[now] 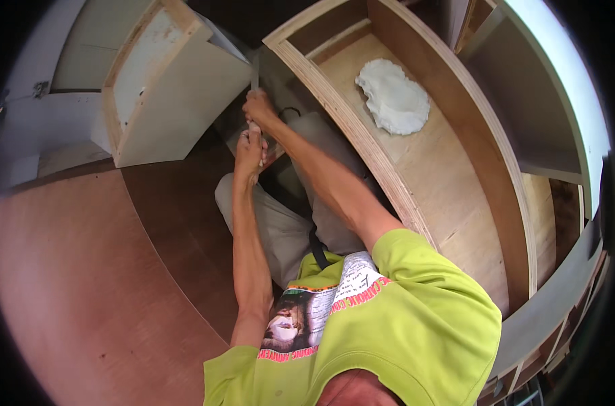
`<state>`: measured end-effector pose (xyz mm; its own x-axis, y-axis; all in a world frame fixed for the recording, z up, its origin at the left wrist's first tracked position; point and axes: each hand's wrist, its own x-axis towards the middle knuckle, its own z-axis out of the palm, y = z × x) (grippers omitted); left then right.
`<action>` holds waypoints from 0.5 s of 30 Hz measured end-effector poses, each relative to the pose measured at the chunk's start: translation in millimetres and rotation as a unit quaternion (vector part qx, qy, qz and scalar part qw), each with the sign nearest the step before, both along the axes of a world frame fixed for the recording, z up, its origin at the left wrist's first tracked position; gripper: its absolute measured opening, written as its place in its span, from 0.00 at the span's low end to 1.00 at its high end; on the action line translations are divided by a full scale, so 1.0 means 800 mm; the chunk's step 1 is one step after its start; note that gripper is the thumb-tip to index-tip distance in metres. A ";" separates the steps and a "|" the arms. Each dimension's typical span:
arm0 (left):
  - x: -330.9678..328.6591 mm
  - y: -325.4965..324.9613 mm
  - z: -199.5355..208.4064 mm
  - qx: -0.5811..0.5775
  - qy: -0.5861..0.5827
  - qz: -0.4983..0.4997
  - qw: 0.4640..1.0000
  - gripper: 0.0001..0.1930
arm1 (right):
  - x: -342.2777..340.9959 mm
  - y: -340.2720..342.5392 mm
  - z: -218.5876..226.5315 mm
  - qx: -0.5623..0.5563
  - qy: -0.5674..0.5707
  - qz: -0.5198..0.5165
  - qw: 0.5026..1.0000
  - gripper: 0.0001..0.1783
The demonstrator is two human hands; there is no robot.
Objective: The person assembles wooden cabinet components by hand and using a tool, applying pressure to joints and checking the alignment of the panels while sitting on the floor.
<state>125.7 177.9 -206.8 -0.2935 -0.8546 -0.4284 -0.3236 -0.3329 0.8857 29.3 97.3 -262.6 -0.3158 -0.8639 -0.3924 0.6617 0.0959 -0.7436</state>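
Note:
My right hand (258,108) is closed, the farther of the two. A narrow flat grey blade-like strip (255,71) sticks up out of it, beside the corner of a white-faced wooden box (185,88). Its handle, if any, is hidden in the fist. Just nearer to me, my left hand (250,150) is closed too, almost touching the right one. Something small and pale shows at its fingers, too small to name. Both arms reach forward over my bent legs in light trousers (273,230).
To my right lies an open plywood cabinet frame (361,139) with a crumpled white sheet or pad (393,97) inside. More white-edged cabinet parts (557,101) stand beyond it. A reddish-brown plywood panel (84,271) spreads at the left, next to a dark brown surface (169,230).

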 end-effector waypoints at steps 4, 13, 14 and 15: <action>0.006 0.016 0.000 0.019 -0.016 0.004 1.000 0.18 | 0.006 0.027 0.001 0.021 -0.004 0.008 1.000 0.11; 0.019 0.023 0.035 0.005 -0.018 0.009 1.000 0.16 | 0.020 0.029 0.022 -0.013 -0.033 -0.006 0.999 0.08; 0.021 0.019 0.034 0.011 -0.024 0.009 1.000 0.17 | 0.023 0.025 0.023 -0.011 -0.020 -0.005 1.000 0.08; 0.027 0.013 0.033 0.017 -0.030 0.009 0.999 0.17 | 0.026 0.022 0.024 -0.010 -0.006 -0.004 1.000 0.08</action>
